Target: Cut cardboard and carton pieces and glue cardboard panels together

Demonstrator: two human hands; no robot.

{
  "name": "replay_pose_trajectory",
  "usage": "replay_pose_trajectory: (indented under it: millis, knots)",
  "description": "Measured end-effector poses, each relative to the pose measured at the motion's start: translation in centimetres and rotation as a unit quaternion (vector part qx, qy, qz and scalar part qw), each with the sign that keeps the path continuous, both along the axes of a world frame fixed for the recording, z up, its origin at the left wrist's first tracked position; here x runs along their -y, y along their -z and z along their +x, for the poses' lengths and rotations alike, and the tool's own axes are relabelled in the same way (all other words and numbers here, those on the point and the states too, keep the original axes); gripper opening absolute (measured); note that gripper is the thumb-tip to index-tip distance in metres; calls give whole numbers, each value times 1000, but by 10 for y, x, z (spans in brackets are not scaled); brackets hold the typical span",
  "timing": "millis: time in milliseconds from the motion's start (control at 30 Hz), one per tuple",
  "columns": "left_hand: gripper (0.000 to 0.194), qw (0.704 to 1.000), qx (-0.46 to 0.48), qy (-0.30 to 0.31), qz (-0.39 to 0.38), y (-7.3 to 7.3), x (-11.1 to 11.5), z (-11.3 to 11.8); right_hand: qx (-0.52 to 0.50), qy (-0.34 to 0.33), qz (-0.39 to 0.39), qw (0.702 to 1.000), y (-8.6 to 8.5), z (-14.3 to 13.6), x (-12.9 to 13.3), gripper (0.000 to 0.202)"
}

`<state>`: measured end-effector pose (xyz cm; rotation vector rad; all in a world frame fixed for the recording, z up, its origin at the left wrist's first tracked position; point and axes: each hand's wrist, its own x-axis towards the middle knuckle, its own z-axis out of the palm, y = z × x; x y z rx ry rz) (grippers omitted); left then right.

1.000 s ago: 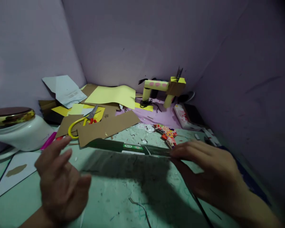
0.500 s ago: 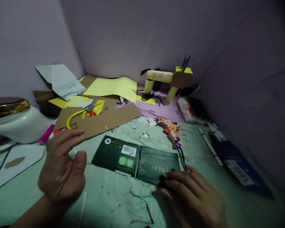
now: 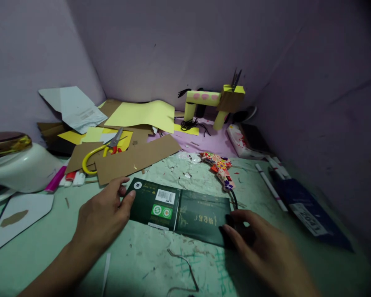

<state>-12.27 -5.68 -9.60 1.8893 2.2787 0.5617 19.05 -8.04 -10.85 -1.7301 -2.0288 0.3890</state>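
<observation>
A dark green printed piece of cardboard [image 3: 185, 214] with a fold down its middle, a barcode and gold lettering lies on the table in front of me. My left hand [image 3: 106, 210] has its thumb and fingers at the cardboard's left edge. At its right edge, my right hand [image 3: 256, 239] holds on with thumb and fingertips, dark nails showing over the corner. A glue gun [image 3: 221, 169] wrapped in flowered covering lies just behind, its black cord running to under my right hand.
Yellow-handled scissors [image 3: 91, 159] rest on brown cardboard [image 3: 139, 159] at left. Behind are yellow paper [image 3: 142, 115] and a yellow giraffe-like paper figure [image 3: 216, 101]. A white pot-like object [image 3: 34, 169] stands far left, a blue packet [image 3: 315, 218] at right. A bent wire [image 3: 188, 268] lies in front.
My left hand has come down and to the right, onto the cardboard's left edge. My right hand has shifted slightly right along the cardboard to its right edge. The view has shifted a little.
</observation>
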Motion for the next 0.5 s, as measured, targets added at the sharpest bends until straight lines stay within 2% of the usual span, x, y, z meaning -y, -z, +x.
replay_pose_trajectory:
  millis: [67,133,233,300,333,433,500]
  knots:
    - [33,999,48,-19,-13,1,-2,0,-47,40,-43,997,-1,-3,-2,30]
    - [37,991,125,-48,-16,-1,-5,-1,-136,82,-84,984,-2,-4,-5,33]
    - [44,956,284,-80,6,-8,-8,-1,-317,128,-148,928,-7,0,-10,54]
    - [49,918,386,-88,10,-12,-9,-3,-404,137,-201,882,-12,4,-14,69]
    - [51,897,433,-89,4,-12,-9,-4,-429,136,-227,864,-15,5,-16,69]
    - [53,834,542,-97,-25,-10,-10,-10,-464,108,-280,834,-21,7,-21,48]
    - [53,810,576,-103,-44,-7,-12,-13,-478,78,-303,821,-21,5,-22,36]
